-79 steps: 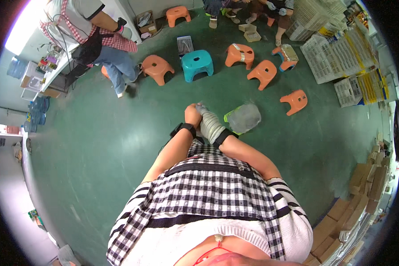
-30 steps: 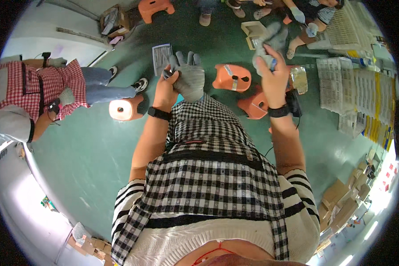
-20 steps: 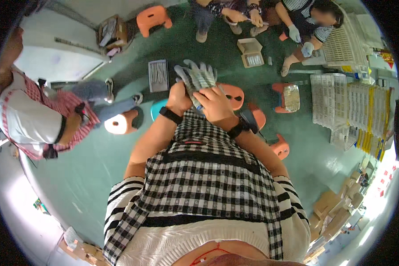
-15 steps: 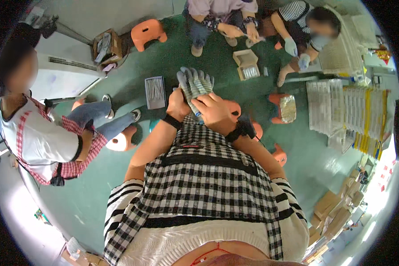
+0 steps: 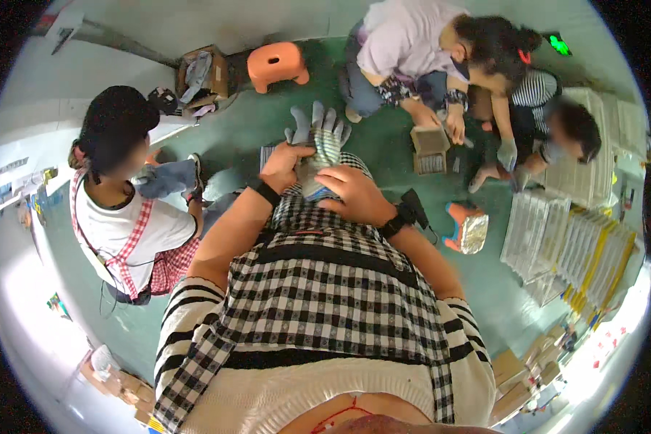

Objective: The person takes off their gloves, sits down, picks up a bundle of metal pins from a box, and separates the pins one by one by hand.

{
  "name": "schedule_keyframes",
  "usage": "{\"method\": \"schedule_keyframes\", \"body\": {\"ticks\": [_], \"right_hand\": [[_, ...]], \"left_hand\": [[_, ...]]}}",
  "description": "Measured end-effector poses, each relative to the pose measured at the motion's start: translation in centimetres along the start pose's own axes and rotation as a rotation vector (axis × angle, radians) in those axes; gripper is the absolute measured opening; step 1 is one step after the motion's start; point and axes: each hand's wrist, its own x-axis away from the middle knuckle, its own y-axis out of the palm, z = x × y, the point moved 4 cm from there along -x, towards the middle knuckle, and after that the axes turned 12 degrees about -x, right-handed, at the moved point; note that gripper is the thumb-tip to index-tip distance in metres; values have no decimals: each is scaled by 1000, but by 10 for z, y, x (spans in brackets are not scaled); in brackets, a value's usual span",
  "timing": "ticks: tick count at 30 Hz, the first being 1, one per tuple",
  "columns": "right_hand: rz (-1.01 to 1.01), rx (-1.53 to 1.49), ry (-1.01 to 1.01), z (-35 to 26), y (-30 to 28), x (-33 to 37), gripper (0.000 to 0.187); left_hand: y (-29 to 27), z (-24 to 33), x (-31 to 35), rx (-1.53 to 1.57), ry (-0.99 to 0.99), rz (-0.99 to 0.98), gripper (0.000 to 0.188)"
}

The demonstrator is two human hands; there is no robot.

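Your left hand (image 5: 282,168), upper middle of the frame, is closed on the knitted glove (image 5: 328,147), its thumb laid across the near face and its fingers curled around the left edge. The glove stands out beyond your knuckles, fingers fanned toward the top of the frame and cuff end toward your apron (image 5: 333,307). Your right hand (image 5: 356,195) is half curled at the lower right of the glove, its fingertips touching the cuff end; from this angle I can't tell whether they pinch the fabric or only rest on it.

The glove is pale with grey-green stripes, and its fingers are a smoother, plain grey. They look spread and fairly full rather than flat. Bluish-white shows at the cuff end, between your two hands.

An orange stool (image 5: 276,64) is near the top, left of centre. Right of your hands, well apart from them, is an open cardboard box (image 5: 430,142), with a foil-topped stool (image 5: 468,228) below it and stacked crates (image 5: 532,228) farther right.
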Motion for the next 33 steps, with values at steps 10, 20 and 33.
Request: {"method": "schedule_keyframes", "body": {"ticks": [10, 20, 33], "right_hand": [[-5, -73, 498, 58, -105, -33, 35], [-583, 87, 232, 97, -117, -197, 32], [-1364, 338, 188, 75, -73, -403, 39]], "left_hand": [[-183, 32, 98, 113, 284, 717, 43], [-55, -56, 232, 621, -95, 1298, 25], [20, -86, 222, 409, -754, 1649, 47]]}}
